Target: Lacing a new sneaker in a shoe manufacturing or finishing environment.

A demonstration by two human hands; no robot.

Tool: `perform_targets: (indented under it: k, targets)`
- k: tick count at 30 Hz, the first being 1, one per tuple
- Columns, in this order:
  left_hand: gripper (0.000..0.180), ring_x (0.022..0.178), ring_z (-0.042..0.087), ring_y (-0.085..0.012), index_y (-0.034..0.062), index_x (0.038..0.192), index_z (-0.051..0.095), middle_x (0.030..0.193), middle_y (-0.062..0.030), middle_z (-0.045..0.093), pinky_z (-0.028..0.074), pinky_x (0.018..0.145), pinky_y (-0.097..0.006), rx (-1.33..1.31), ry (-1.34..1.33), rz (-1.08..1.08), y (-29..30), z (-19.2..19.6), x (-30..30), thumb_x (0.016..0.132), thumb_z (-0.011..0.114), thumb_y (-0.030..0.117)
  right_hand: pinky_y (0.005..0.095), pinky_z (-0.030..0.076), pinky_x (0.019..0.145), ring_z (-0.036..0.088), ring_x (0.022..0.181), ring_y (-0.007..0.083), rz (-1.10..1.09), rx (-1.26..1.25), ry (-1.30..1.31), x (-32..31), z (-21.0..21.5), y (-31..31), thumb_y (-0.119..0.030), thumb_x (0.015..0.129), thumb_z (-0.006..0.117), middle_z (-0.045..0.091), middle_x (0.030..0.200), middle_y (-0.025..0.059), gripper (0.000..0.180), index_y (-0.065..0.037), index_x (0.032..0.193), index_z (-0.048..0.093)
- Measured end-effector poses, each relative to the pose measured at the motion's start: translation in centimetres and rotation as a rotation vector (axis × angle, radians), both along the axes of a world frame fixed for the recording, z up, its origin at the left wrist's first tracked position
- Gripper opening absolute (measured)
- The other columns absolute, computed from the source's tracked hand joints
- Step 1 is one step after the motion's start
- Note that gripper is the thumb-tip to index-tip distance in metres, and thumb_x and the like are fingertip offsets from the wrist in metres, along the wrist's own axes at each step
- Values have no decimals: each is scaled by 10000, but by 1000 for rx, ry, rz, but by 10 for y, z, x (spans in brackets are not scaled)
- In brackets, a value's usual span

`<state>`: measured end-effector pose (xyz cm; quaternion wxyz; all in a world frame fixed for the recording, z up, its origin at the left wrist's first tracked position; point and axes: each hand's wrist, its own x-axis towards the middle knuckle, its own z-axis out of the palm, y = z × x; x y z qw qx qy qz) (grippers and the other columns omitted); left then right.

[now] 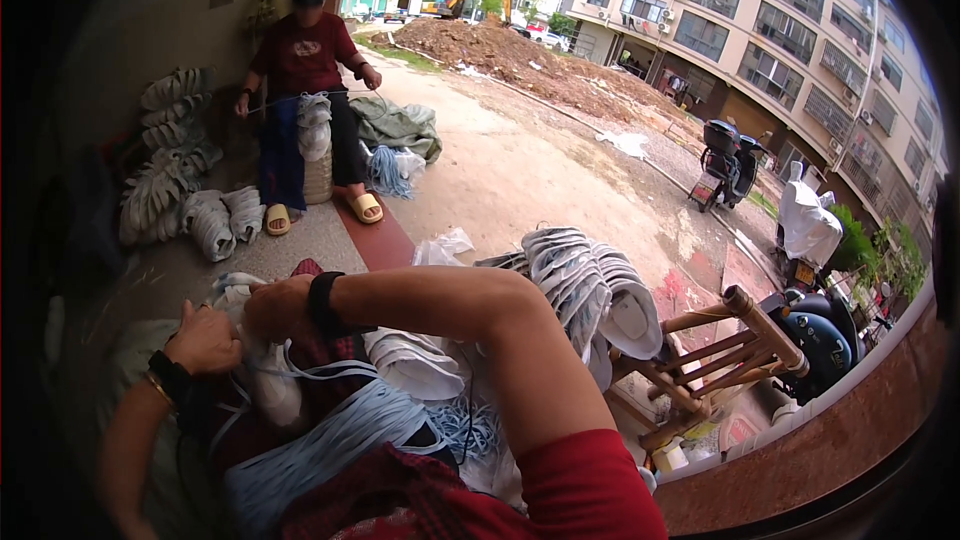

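My left hand (203, 340) is closed in a fist with the thumb raised; what it grips is hidden. Close beside it, my right hand (278, 310) bends inward with its fingers curled, mostly hidden behind the hand. Both are at a white shoe upper (274, 388) that stands over my lap. A light-blue shoelace (335, 370) runs from this upper toward the right. Across my lap lies a thick bundle of light-blue shoelaces (325, 450). More white uppers (415, 362) lie just past my right forearm.
Stacked white uppers (575, 275) rest near a bamboo frame (715, 355) on the right. Opposite me, a seated person (305, 65) stretches a lace over another upper (314, 125). Piles of uppers (165, 185) stand by the left wall. Scooters (728, 165) are parked outside.
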<state>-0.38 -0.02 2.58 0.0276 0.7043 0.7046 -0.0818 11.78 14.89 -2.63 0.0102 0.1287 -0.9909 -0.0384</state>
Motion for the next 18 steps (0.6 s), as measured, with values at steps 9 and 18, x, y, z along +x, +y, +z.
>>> perform_targets:
  k: [9,18]
  targets:
    - [217,944,648,-365,83,738,745,841,-162,700,392,967,-545,116,108,41,0,-29,-5,663,675,275,435,550,784,703,859,322,-393,-223,137,-1,0,-23,-427,773,676,715,859,185,411,-23,803,744]
    - [424,1069,610,-377,-9,917,716,990,-211,681,428,979,-563,42,40,126,2,-21,2,582,754,247,427,429,580,560,615,318,-280,-1090,472,14,3,-24,-236,940,483,599,695,195,332,57,821,587]
